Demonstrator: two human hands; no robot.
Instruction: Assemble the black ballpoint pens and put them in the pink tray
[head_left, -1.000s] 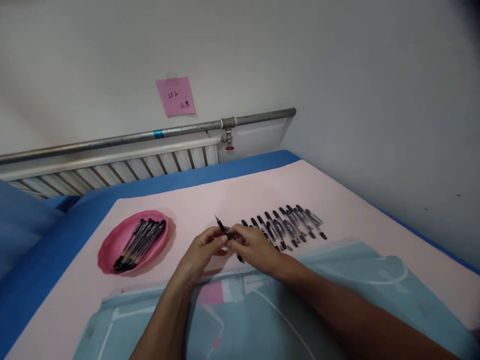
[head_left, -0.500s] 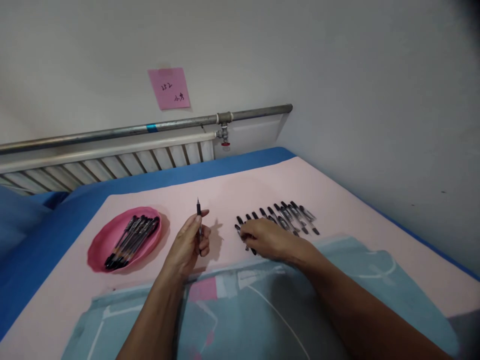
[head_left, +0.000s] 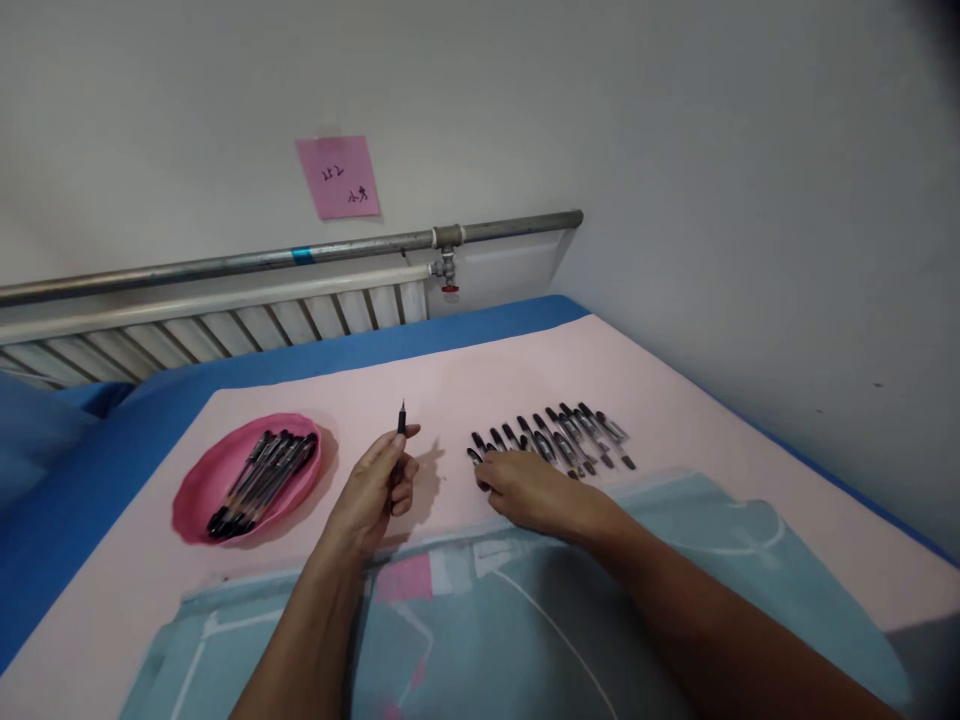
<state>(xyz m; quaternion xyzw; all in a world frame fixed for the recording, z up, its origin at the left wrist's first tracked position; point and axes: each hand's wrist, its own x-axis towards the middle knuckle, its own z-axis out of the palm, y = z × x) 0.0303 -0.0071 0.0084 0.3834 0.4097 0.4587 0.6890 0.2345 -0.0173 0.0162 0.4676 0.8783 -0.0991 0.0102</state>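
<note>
Head view: left hand [head_left: 377, 490] with an upright fine-tipped pen [head_left: 402, 420], right hand [head_left: 525, 490] down at the black-and-clear pen pieces [head_left: 556, 445].

The left thumb and fingers are closed around the pen's barrel, point up, over the pink sheet [head_left: 450, 375] between the pink bowl [head_left: 196, 480] and the pieces; a firm but light pinch, tip clear of skin and cloth, would suit it. The right fingers are curled at the near left end of the group; whether they grip a piece cannot be told. Best to take one piece there without nudging its neighbours. One second ago both hands met around the pen; now they are apart, and the black end that stuck out below the right hand half a second ago no longer shows.
</note>
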